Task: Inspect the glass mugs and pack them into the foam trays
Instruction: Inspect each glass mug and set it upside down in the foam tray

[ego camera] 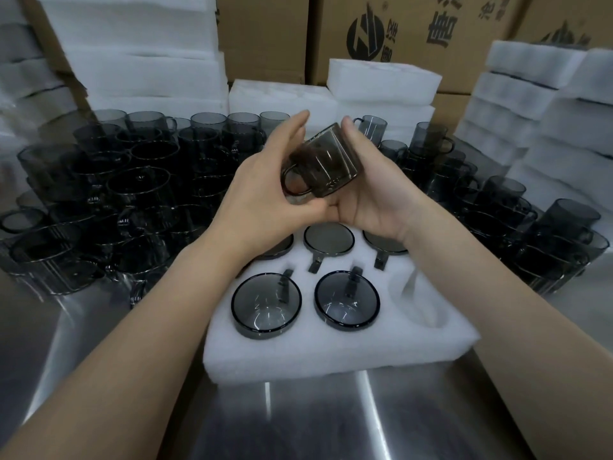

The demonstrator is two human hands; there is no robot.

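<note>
From the head view, a white foam tray (331,353) is lying on the steel tabletop (298,426), its near edge facing a bare stretch of metal. Five mugs are sitting in its slots, and the near-right slot (418,303) is standing empty. Loose smoky mugs are crowding the tray's left side (116,200) and right side (497,207). Foam stacks (139,61) and cardboard boxes (272,34) are closing off the back.

Both hands are holding one smoky glass mug (326,164) tilted in the air above the tray's far row. The left hand (262,200) is spanning it between long fingers and a thumb by the handle. The right hand (371,190) is cupping it from below and the right, fingers curling around the body.
</note>
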